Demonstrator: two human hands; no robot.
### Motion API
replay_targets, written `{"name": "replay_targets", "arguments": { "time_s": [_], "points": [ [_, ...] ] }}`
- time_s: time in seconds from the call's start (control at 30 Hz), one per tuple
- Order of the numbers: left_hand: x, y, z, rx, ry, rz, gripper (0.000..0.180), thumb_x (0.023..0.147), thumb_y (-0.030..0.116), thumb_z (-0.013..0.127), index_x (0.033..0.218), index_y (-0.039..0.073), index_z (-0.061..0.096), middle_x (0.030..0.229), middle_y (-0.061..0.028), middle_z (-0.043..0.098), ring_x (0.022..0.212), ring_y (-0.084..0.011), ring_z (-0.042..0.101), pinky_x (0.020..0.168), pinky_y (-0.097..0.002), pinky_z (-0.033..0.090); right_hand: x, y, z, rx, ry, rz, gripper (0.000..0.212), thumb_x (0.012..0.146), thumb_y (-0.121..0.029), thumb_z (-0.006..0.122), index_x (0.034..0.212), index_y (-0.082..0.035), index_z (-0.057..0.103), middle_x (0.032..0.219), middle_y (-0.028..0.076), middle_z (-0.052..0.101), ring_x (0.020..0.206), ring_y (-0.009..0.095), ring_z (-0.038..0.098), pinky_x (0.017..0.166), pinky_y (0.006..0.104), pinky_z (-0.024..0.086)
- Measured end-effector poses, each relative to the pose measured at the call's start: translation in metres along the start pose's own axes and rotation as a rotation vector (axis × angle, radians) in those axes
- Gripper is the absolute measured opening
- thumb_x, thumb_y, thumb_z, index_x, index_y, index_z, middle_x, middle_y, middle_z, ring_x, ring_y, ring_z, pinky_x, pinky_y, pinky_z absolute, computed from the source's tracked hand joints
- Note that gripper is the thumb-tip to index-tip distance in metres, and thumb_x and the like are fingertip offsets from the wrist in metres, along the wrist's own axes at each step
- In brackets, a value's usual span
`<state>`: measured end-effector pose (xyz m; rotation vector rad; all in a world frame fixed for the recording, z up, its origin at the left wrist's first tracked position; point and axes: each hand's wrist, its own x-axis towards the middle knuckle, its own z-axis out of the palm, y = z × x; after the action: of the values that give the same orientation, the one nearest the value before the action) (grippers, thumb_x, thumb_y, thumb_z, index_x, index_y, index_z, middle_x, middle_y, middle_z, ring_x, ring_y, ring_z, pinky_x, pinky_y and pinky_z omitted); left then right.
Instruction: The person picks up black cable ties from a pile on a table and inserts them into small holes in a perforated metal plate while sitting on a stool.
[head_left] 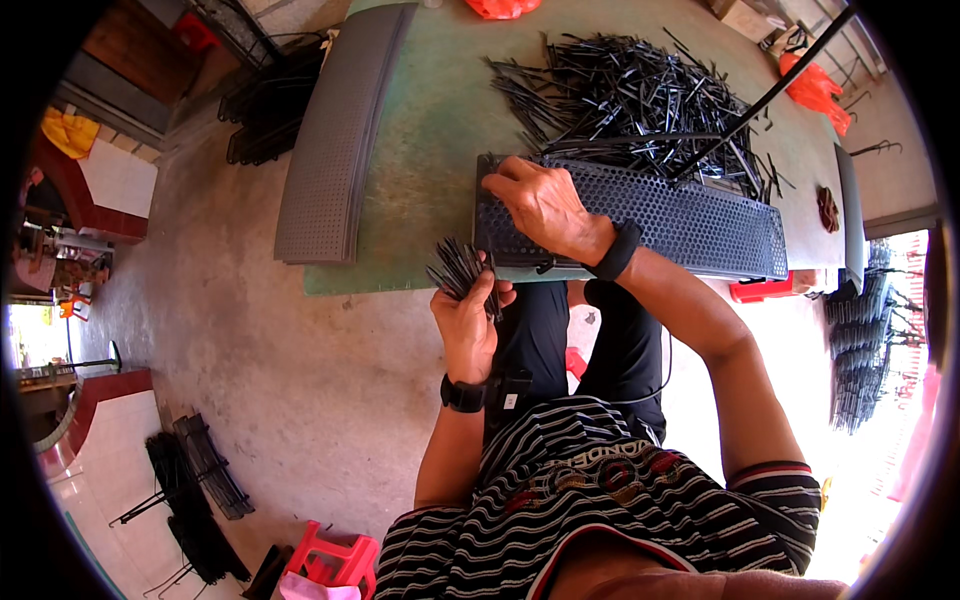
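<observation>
A bunch of thin black strips (460, 268) is gripped in my left hand (468, 328), just off the table's near edge. The strips fan upward out of my closed fingers. Over the left end of a black perforated panel (660, 212), my right hand (548, 208) has its fingers bent and drawn together. Whatever those fingertips hold, if anything, is hidden. The panel lies along the front of the green table (430, 160). Behind it spreads a loose heap of the same kind of black strips (640, 100), some reaching the panel's back edge.
Grey perforated sheets (335, 150) lie stacked on the table's left side. A dark rod (765, 100) slants across the heap. Red plastic bags (815, 92) are at the back right. A red stool (335, 560) stands on the floor, and black racks (865, 335) are stacked at right.
</observation>
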<state>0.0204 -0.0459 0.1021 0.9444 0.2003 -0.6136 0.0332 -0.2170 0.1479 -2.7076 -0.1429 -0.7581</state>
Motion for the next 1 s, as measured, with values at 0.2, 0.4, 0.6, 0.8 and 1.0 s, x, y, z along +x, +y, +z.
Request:
{"name": "replay_targets", "arguments": {
  "time_s": [0.2, 0.4, 0.6, 0.8, 1.0],
  "points": [
    [-0.001, -0.001, 0.003, 0.004, 0.018, -0.024, 0.017, 0.080, -0.002, 0.060, 0.097, -0.002, 0.060, 0.077, -0.0078, 0.061, 0.059, -0.0196, 0.061, 0.052, -0.0323, 0.052, 0.011, 0.006, 0.004, 0.000, -0.151, 0.074, 0.014, 0.070, -0.004, 0.060, 0.083, -0.007, 0.064, 0.075, 0.011, 0.056, 0.064, 0.032, 0.057, 0.051, 0.0396, 0.044],
    [-0.003, -0.001, 0.004, -0.022, 0.030, -0.008, 0.016, 0.079, -0.002, 0.064, 0.095, -0.002, 0.062, 0.077, -0.0074, 0.063, 0.058, -0.0172, 0.060, 0.051, -0.0300, 0.052, -0.003, -0.006, -0.008, 0.275, -0.202, 0.420, 0.016, 0.075, -0.015, 0.066, 0.080, 0.000, 0.064, 0.062, 0.013, 0.061, 0.054, 0.027, 0.061, 0.050, 0.0339, 0.048],
    [-0.005, 0.000, 0.012, 0.008, 0.026, -0.065, 0.015, 0.079, -0.002, 0.063, 0.094, -0.001, 0.059, 0.081, -0.0094, 0.064, 0.063, -0.0207, 0.063, 0.054, -0.0331, 0.053, -0.025, -0.015, -0.018, 0.929, -0.280, 0.850, 0.013, 0.079, -0.006, 0.063, 0.083, 0.007, 0.062, 0.062, 0.008, 0.062, 0.052, 0.012, 0.061, 0.046, 0.0217, 0.047],
    [-0.003, -0.004, 0.003, -0.016, 0.046, -0.059, 0.014, 0.079, -0.002, 0.063, 0.092, -0.002, 0.061, 0.079, -0.0088, 0.063, 0.062, -0.0197, 0.062, 0.056, -0.0322, 0.055, -0.010, -0.011, -0.019, 0.660, 0.184, 0.573, 0.019, 0.079, -0.004, 0.063, 0.090, 0.002, 0.049, 0.068, 0.014, 0.062, 0.060, 0.019, 0.064, 0.050, 0.0281, 0.048],
    [-0.004, 0.000, 0.002, -0.026, 0.055, -0.070, 0.014, 0.079, -0.002, 0.063, 0.092, -0.003, 0.060, 0.079, -0.0096, 0.063, 0.062, -0.0204, 0.063, 0.054, -0.0335, 0.056, -0.006, -0.011, 0.001, 0.504, 0.172, 0.322, 0.017, 0.080, -0.005, 0.062, 0.089, 0.000, 0.048, 0.072, 0.017, 0.060, 0.066, 0.034, 0.061, 0.054, 0.0348, 0.047]
  ]
}}
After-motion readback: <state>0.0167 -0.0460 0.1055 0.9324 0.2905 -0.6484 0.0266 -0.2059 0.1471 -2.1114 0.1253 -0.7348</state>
